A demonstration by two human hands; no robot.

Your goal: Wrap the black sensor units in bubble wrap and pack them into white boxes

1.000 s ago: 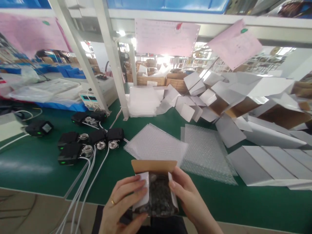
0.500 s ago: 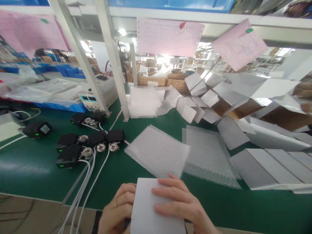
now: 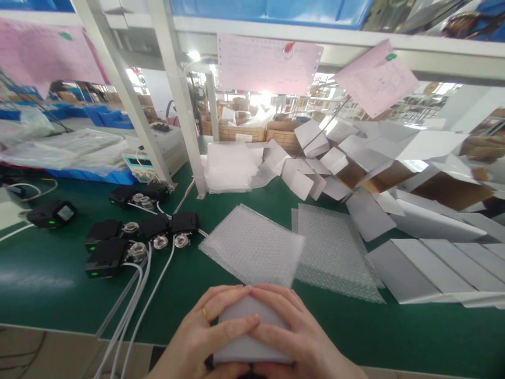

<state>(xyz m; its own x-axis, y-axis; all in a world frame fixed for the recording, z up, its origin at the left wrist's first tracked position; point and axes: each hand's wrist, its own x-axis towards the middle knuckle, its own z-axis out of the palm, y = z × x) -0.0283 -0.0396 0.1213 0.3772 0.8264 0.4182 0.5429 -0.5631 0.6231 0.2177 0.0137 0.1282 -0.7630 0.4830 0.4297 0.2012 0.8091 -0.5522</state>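
A small white cardboard box [image 3: 246, 345] sits at the near edge of the green table, closed, with both my hands over it. My left hand [image 3: 205, 337], a ring on one finger, curls over its left side and top. From the other side my right hand [image 3: 295, 337] wraps over the top, fingertips meeting those of the left. Just beyond the box lie stacks of bubble-wrap bags [image 3: 256, 245].
Black devices with metal fittings and white cables [image 3: 138, 237] lie at the left. Flat and folded white cartons [image 3: 426, 258] are heaped at the right and back. White frame posts [image 3: 179, 100] rise from the green table [image 3: 414, 331]. Pink papers [image 3: 268, 63] hang overhead.
The box's brown flap was open with a dark bagged item showing; the lid then came down, and now both hands press over the closed box.
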